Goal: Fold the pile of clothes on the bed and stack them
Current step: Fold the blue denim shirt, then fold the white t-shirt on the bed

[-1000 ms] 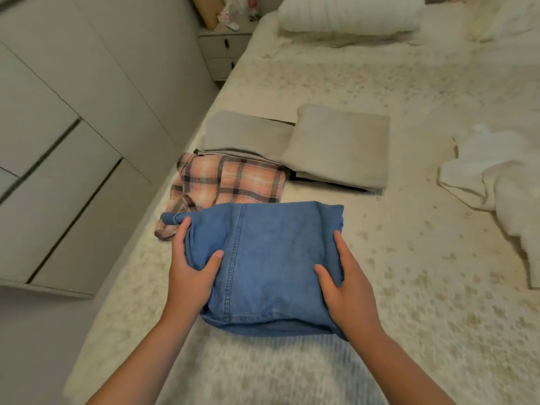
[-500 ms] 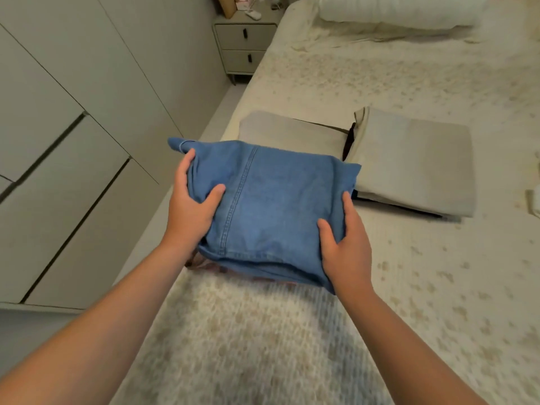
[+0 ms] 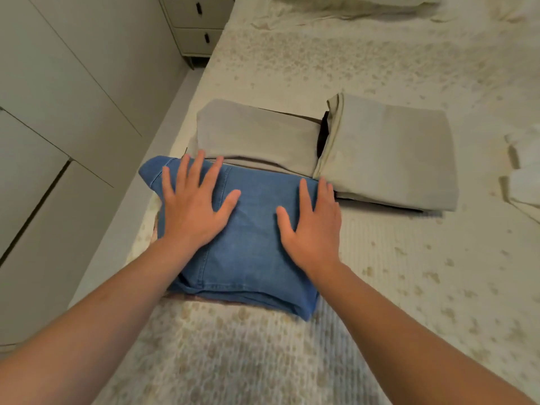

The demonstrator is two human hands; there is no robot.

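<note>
Both hands flat on the folded blue denim garment (image 3: 251,238), palms down, fingers straight and spread. Neither is gripping anything, just pressing on top. Left hand (image 3: 193,206) sits on the garment's left half, fingertips reaching its far edge. Right hand (image 3: 314,229) is on the right half, fingers near the far-right corner.

The denim lies on the bed (image 3: 409,287) near its left edge, on top of something: I see a thin strip of pinkish fabric (image 3: 210,299) poking out under the near edge, can't tell what it is. One denim corner sticks out at far left, toward the bed edge.

Just behind the denim: a folded beige garment (image 3: 257,135), touching or nearly touching the denim's far edge. To its right, a second folded beige piece (image 3: 388,153), resting on something dark; a dark layer (image 3: 323,135) shows at the gap between the two and along the second piece's near edge. The denim's far-right corner is just beside that second piece.

White unfolded cloth (image 3: 523,176) at the right edge of view, well apart from the stacks. Nightstand (image 3: 194,27) with two drawers at top left, beside the bed. Wardrobe panels (image 3: 58,97) on the left. A pillow edge (image 3: 350,1) is at the top.
</note>
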